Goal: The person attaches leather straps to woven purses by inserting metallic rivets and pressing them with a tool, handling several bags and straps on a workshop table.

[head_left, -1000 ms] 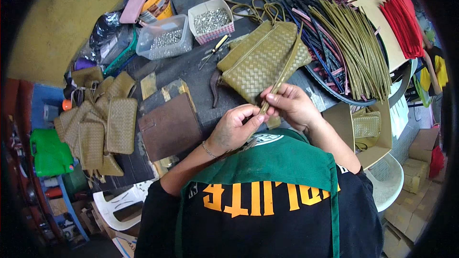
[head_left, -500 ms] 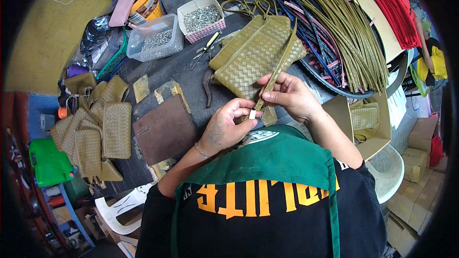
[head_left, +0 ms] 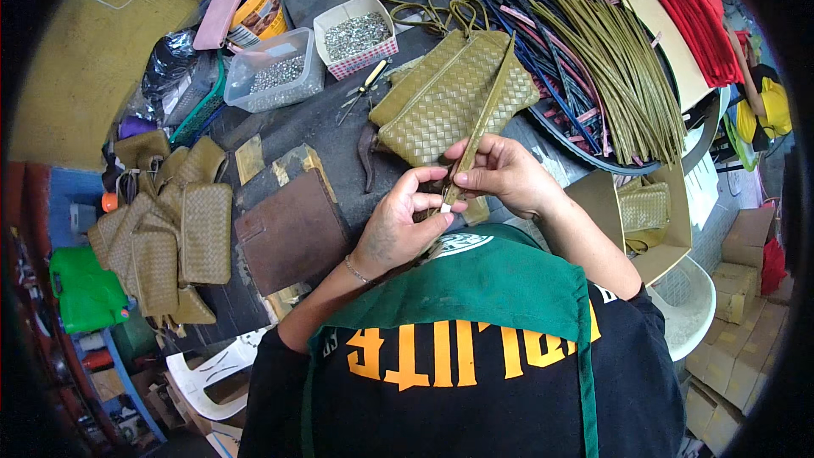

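An olive woven bag [head_left: 449,106] lies on the dark worktable just beyond my hands. From it a thin olive strap [head_left: 485,117] runs toward me. My right hand [head_left: 509,174] pinches this strap between thumb and fingers. Close beside it, my left hand [head_left: 411,216] is closed on the strap's lower end, where a small white piece [head_left: 446,207] shows at the fingertips. What that white piece is I cannot make out. Left of the bag rest a curved dark tool [head_left: 367,157] and a yellow-handled tool [head_left: 373,76].
Two tubs of metal fittings [head_left: 356,36] stand at the back. A round tray [head_left: 593,161] of olive and dark strips sits back right. Woven pouches [head_left: 203,229] pile up at left, beside a brown leather slab [head_left: 292,229]. A cardboard box [head_left: 670,229] holds another pouch near my right arm.
The strap has swung slightly more upright between bag and hands, and the bag has shifted a little left. Both hands keep their hold, with the right moved slightly left and down.
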`<action>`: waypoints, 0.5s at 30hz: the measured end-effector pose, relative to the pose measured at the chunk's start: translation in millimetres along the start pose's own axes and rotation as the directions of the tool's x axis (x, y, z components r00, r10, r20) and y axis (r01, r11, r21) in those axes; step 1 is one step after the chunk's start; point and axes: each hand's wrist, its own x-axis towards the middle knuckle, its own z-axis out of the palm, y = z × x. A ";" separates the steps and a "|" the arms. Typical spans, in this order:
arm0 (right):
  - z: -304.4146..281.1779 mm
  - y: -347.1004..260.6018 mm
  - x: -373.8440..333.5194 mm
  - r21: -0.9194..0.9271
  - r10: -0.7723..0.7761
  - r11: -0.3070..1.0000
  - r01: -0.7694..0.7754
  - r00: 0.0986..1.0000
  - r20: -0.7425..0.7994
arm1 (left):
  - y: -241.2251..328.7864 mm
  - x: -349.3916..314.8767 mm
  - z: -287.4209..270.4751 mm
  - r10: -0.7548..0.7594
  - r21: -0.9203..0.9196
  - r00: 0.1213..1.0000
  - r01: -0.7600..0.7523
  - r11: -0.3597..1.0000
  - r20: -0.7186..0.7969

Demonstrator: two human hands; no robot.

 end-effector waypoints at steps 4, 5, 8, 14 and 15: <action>-1.2 3.5 0.3 0.000 -0.056 0.998 0.056 0.998 0.003 | -1.0 2.8 2.1 0.010 -0.025 1.000 -0.010 1.000 -0.006; -1.8 3.8 -0.1 -0.020 -0.091 0.996 0.090 0.996 -0.006 | -2.5 3.6 0.8 0.012 -0.026 1.000 -0.012 1.000 -0.006; -3.3 3.7 0.1 -0.127 -0.151 0.981 0.145 0.988 -0.038 | -3.7 6.7 -3.1 0.024 0.108 0.998 -0.029 0.994 0.050; 13.1 4.1 -7.3 -0.362 -0.326 0.893 0.268 0.939 -0.110 | -4.5 1.3 2.5 0.048 -0.045 0.997 -0.050 0.998 -0.053; 14.1 3.5 -9.8 -0.417 -0.356 0.860 0.295 0.932 -0.074 | 0.4 -1.0 2.2 0.028 0.061 0.998 -0.025 0.998 -0.053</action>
